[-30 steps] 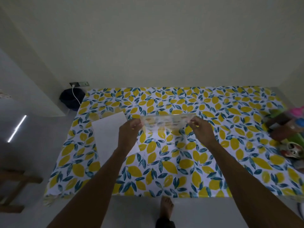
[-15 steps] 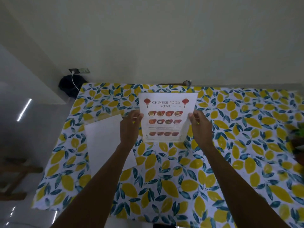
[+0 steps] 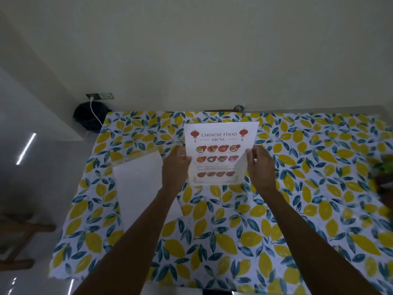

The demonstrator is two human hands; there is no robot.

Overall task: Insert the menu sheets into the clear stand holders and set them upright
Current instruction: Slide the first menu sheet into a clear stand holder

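A Chinese food menu sheet [image 3: 219, 152], seemingly inside a clear stand holder, is held upright above the lemon-print table [image 3: 297, 188], its printed side facing me. My left hand [image 3: 175, 167] grips its left edge and my right hand [image 3: 260, 165] grips its right edge. To the left, a second clear holder [image 3: 136, 156] lies flat over a blank white sheet [image 3: 140, 188]; whether that sheet is inside it I cannot tell.
A wall stands right behind the table's far edge. A dark bag [image 3: 89, 116] with a white cable sits at the back left, off the table. Blurred items [image 3: 385, 173] lie at the right edge. A wooden stool [image 3: 19, 241] stands low on the left.
The menu has swung from lying flat and edge-on between my hands to standing upright facing me. My view has shifted forward over the table.
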